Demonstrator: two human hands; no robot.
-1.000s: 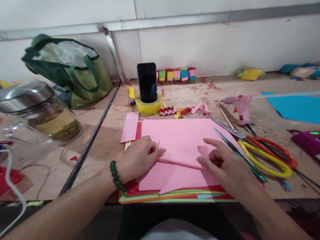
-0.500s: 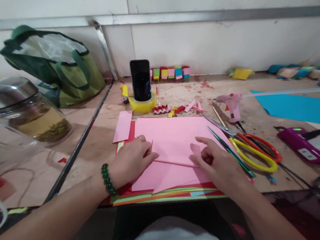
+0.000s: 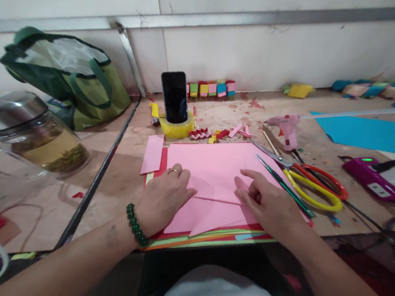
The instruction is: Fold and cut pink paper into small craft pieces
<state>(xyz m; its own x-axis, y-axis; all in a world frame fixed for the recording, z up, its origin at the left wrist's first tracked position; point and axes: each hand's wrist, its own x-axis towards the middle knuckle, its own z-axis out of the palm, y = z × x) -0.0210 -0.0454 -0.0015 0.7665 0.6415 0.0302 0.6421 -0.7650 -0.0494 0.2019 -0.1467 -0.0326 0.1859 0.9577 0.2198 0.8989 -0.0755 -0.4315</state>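
Observation:
A sheet of pink paper point(image 3: 216, 165) lies on a stack of coloured sheets in front of me, with a folded edge running across it. My left hand point(image 3: 169, 195), wearing a ring and a green bead bracelet point(image 3: 136, 224), bends its fingers down onto the sheet's left side, its thumb at the fold. At the fold's right end, my right hand point(image 3: 267, 197) touches the paper with its thumb. Its index finger stretches out apart from the thumb, while the other fingers curl. Beside that hand lie a green pen-like cutter point(image 3: 283, 184) and scissors point(image 3: 313, 190) with red and yellow handles.
A phone point(image 3: 175, 96) stands in a yellow tape roll point(image 3: 177, 127) behind the paper. To the right are a pink glue gun point(image 3: 287, 130), blue paper point(image 3: 367, 131) and a purple power strip point(image 3: 378, 179). A glass tea jar point(image 3: 49, 148) and green bag point(image 3: 101, 94) occupy the left.
My left hand has shifted slightly, its fingers reaching a little farther forward over the pink paper. The right hand stays nearly still at the fold.

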